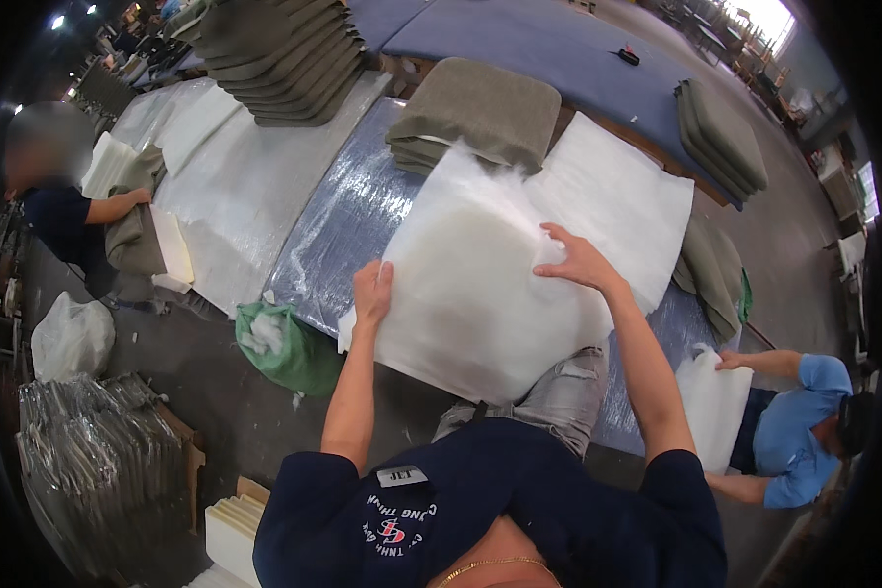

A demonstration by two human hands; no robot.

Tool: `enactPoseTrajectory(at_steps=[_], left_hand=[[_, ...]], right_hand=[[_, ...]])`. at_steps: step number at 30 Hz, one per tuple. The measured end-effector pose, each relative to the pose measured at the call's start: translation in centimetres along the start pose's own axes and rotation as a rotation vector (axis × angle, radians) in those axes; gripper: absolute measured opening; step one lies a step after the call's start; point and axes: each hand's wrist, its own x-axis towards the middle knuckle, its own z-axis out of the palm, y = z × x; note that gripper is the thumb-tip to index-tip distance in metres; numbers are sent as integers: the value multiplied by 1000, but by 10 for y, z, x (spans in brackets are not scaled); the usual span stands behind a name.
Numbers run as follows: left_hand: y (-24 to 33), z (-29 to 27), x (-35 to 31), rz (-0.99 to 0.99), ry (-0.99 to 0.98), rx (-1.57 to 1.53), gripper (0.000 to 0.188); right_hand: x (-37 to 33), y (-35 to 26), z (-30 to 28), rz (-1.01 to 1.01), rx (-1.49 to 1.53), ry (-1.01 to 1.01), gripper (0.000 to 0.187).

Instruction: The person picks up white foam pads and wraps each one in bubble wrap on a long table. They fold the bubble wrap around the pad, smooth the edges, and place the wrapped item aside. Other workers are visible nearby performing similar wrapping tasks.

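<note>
A large white sheet of fluffy batting (pixel 461 284) stands tilted before me, its upper edge frayed. A greyish, denser shape shows through its middle; I cannot tell what lies inside. My left hand (pixel 371 292) is closed on the batting's left edge, thumb on the near face. At the right side, my right hand (pixel 580 263) has thumb and forefinger curved around a tuft of the batting. Another white batting sheet (pixel 617 196) lies flat just beyond that hand. Behind both sits a stack of grey-green fabric cushions (pixel 475 108).
A plastic-covered table (pixel 333 216) runs beneath the work. Tall cushion stacks (pixel 279 59) stand far left, more cushions (pixel 720 137) far right. A green sack (pixel 284 343) of white fluff sits on the floor. Co-workers handle pieces at the left (pixel 69 220) and right (pixel 804 426).
</note>
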Motion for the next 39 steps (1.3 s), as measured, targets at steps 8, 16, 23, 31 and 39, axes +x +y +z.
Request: enactPoseTrajectory(at_steps=[8, 16, 23, 31, 39], left_hand=[[-28, -40, -43, -69, 198, -47, 48], [-47, -60, -65, -266, 394, -198, 47], [-60, -34, -26, -174, 222, -198, 40], [-16, -81, 90, -87, 356, 55, 40], [78, -95, 145, -261, -714, 330, 69]], right_hand=[[47, -23, 32, -62, -158, -222, 62], [3, -99, 47, -199, -172, -66, 59], [-18, -118, 22, -102, -143, -198, 58], [-7, -153, 74, -14, -379, -81, 61], [-13, -165, 63, -81, -292, -196, 69]])
